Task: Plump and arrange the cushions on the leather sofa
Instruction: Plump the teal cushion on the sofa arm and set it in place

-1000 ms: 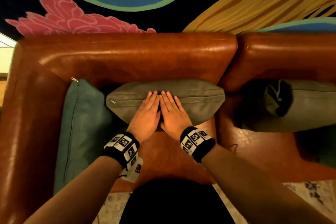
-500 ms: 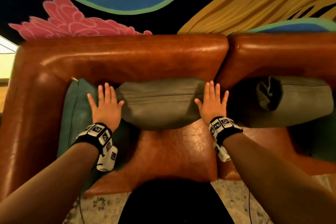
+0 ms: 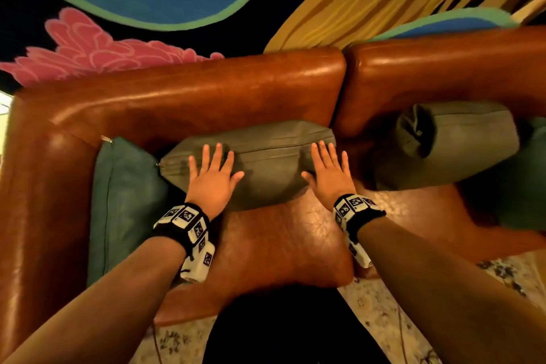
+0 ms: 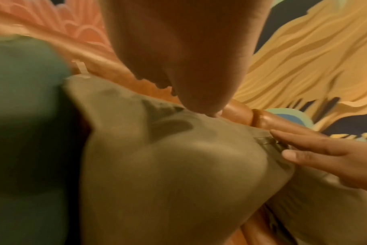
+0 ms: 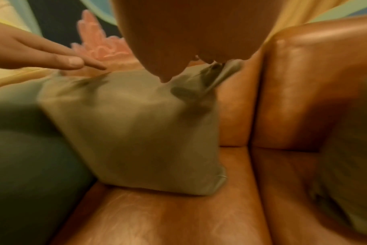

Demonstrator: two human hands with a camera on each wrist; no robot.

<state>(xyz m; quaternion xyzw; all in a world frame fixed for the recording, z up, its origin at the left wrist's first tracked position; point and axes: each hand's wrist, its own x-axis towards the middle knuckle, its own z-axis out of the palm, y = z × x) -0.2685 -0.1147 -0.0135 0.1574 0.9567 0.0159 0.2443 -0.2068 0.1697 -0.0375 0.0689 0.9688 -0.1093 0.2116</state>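
Pressing flat, both hands, left and right, rest fingers-straight on the olive cushion against the leather sofa backrest, between a teal cushion and another olive cushion.

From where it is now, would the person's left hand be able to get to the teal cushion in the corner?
Probably yes. The left hand lies flat on the olive cushion, and the teal cushion stands right beside it against the sofa arm, with nothing between them.
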